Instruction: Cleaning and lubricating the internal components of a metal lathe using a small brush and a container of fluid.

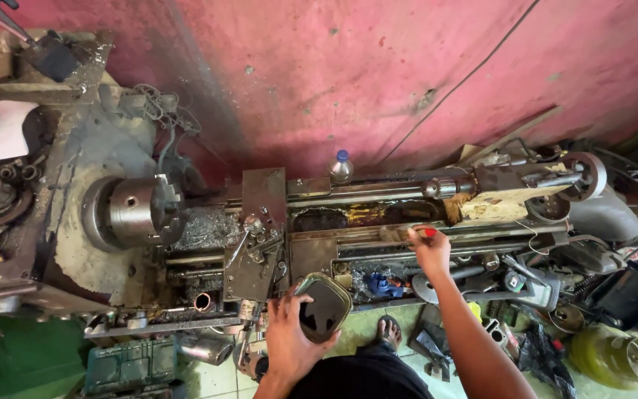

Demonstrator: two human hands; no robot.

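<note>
Lathe bed (378, 214): oily, cluttered under right grip; slip risk.
Tin (324, 308): open, dark-filled, clasped by left grip (289, 340); tilting could spill.
Brush (407, 233): red-handled, pinched in right grip (430, 251); could snag or drop.

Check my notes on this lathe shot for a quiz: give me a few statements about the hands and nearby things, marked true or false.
1. The left hand holds an open tin can by its side. True.
2. The right hand grips a brush with a red handle over the lathe bed. True.
3. A workpiece is clamped in the chuck. False: the chuck shows only an empty centre hole.
4. A plastic bottle with a blue cap stands behind the bed, by the pink wall. True.
5. The wall behind the machine is green. False: it is pink.
</note>
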